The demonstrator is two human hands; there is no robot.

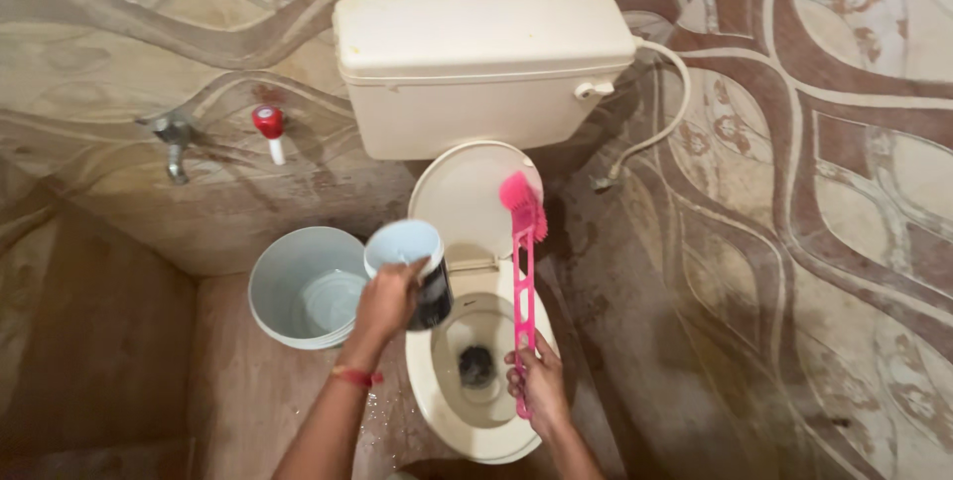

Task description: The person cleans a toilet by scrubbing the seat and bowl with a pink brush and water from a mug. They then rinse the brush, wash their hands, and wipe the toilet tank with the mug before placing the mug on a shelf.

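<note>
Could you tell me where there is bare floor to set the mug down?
Bare floor lies left of the bucket toward the wall, and right of the toilet bowl. Between bucket and bowl it is crowded: the left hand holds the mug there.

toilet brush point(524, 242): pink | mug point(409, 267): pale blue | toilet bowl point(476, 411): cream | wall tiles point(814, 162): brown-beige swirls (stained) | bucket point(303, 286): grey-blue

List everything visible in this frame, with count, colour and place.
toilet: 1, cream, centre, lid up
cistern: 1, cream, on wall above
hose: 1, white, right of cistern
brush: 1, pink, upright over bowl
mug: 1, pale blue, dark outside, over bowl
bucket: 1, pale blue, floor left
taps: 2, one metal, one red-capped, left wall
left hand: holds mug
right hand: holds brush
</note>
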